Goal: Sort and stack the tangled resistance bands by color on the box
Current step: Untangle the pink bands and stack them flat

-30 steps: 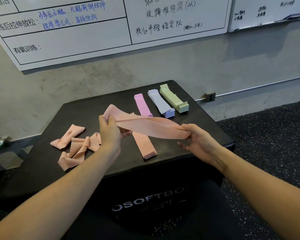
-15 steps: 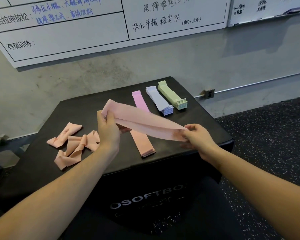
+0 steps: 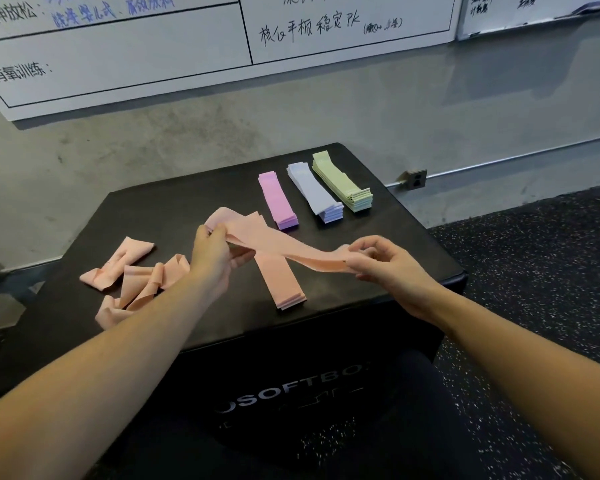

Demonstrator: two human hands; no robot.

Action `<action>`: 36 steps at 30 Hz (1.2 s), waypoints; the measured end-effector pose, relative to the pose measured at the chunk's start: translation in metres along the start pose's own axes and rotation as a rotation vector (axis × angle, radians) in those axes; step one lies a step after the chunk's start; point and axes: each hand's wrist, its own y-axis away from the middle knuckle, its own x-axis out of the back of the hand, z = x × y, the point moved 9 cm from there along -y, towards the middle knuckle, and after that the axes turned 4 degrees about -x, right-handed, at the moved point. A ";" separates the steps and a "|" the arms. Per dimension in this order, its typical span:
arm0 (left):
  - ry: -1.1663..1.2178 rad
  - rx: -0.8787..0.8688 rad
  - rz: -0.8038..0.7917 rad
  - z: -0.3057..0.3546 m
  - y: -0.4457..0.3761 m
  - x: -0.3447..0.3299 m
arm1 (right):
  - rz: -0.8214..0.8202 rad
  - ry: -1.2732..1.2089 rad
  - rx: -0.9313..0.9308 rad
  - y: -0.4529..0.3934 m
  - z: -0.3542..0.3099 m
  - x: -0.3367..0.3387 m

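A peach resistance band (image 3: 284, 245) stretches between my two hands above the black soft box (image 3: 174, 216). My left hand (image 3: 210, 258) grips its left end and my right hand (image 3: 381, 265) pinches its right end. Beneath the held band lies a flat stack of peach bands (image 3: 284, 284). Behind it stand three neat stacks: pink (image 3: 277, 200), lavender (image 3: 315, 192) and light green (image 3: 342, 181). At the left of the box lie tangled peach bands (image 3: 136, 282).
The box stands against a grey wall with whiteboards (image 3: 118, 57) above. A wall socket (image 3: 414, 180) sits low at the right. Speckled dark floor (image 3: 534, 271) lies to the right of the box.
The held band has sagged and twisted between my hands, and both hands sit lower over the box. The camera has moved closer to the box.
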 end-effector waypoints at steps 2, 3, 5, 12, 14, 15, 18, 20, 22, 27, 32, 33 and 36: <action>-0.014 0.004 0.013 0.000 -0.010 -0.001 | -0.071 0.180 -0.016 -0.001 0.001 -0.006; -0.003 0.003 0.015 0.000 -0.015 -0.001 | -0.116 0.289 -0.024 -0.001 0.002 -0.009; 0.012 0.008 0.019 0.001 -0.022 -0.003 | -0.161 0.548 0.003 -0.004 0.002 -0.013; -0.027 0.087 0.053 -0.007 -0.051 -0.003 | -0.018 0.716 0.349 -0.025 -0.011 -0.015; -0.103 0.099 0.053 -0.009 -0.063 -0.004 | -0.026 0.800 0.442 -0.030 -0.012 -0.019; -0.151 0.107 0.052 -0.008 -0.069 -0.003 | -0.038 0.836 0.504 -0.032 -0.013 -0.023; -0.252 0.152 0.028 -0.009 -0.090 -0.002 | -0.125 0.905 0.688 -0.033 -0.015 -0.047; -0.259 0.148 0.011 -0.009 -0.101 -0.007 | -0.168 0.917 0.714 -0.037 -0.010 -0.062; -0.330 0.113 -0.001 -0.009 -0.113 -0.013 | -0.185 0.912 0.702 -0.045 -0.005 -0.073; -0.451 0.053 0.030 -0.024 -0.145 -0.017 | -0.333 0.984 0.826 -0.061 0.008 -0.104; -0.515 0.054 -0.002 -0.050 -0.163 -0.018 | -0.426 1.007 0.827 -0.069 0.032 -0.111; -0.529 0.044 0.001 -0.053 -0.167 -0.018 | -0.446 1.013 0.810 -0.070 0.037 -0.112; -0.581 0.019 -0.002 -0.054 -0.174 -0.017 | -0.471 1.024 0.804 -0.072 0.043 -0.114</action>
